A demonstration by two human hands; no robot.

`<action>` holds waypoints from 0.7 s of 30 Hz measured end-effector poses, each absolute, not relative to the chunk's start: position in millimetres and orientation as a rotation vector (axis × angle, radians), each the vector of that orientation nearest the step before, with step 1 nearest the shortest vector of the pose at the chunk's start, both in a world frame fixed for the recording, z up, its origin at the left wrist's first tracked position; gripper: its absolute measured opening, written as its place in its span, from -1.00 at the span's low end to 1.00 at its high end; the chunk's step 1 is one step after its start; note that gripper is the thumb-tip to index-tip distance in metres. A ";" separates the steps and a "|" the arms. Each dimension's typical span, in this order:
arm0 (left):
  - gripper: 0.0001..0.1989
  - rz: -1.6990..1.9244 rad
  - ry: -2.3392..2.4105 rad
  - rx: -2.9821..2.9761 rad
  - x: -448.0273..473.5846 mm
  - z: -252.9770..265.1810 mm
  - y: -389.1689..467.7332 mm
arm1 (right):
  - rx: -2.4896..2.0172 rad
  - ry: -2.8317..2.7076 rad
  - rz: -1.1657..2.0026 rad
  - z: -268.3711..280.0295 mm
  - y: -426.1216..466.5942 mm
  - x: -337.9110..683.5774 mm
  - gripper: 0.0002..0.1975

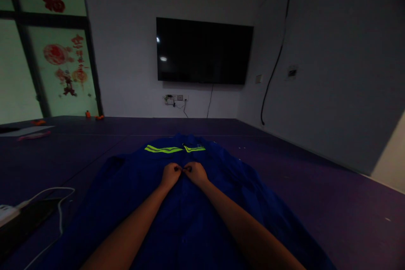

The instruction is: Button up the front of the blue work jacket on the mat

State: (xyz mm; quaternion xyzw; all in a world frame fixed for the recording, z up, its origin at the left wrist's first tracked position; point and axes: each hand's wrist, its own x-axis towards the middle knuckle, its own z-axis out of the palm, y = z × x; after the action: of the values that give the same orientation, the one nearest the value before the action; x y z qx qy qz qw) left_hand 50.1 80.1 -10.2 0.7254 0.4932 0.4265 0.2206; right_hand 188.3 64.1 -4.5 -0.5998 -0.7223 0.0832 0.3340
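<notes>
A blue work jacket (136, 196) with yellow-green reflective strips (163, 149) across its chest lies spread out, its collar away from me. My left hand (171, 174) is closed, thumb and fingers pinched at the jacket's front opening just below the strips. Right beside it, my right hand (196, 173) pinches the other side of the same opening, fingertips nearly touching those of the left. Whatever small part sits between the fingertips is too dark to make out. Both forearms reach over the lower part of the jacket.
Purple flooring (316, 194) surrounds the jacket. At left lie a white power strip (9, 214) with a white cable (60, 206), and farther back a pink item (34, 136) and small orange objects (87, 114). A television (204, 50) hangs on the far wall; a black cable (274, 74) dangles at right.
</notes>
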 end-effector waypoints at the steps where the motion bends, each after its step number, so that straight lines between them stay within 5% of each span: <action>1: -0.84 1.185 1.355 2.003 50.1 -10.0 79.6 | -1.553 -1.882 0.216 -4.7 64.1 188.2 -0.84; 21: -0.79 1.295 1.232 1.738 50.2 -8.9 81.1 | -1.645 -1.767 0.142 0.6 54.7 185.5 -0.86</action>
State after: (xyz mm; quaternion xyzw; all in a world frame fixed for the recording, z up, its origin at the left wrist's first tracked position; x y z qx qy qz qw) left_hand 50.2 81.1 -8.9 0.6607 0.4685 0.4924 0.3186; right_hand 185.5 54.7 0.6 -0.6363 -0.6834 0.0548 0.3536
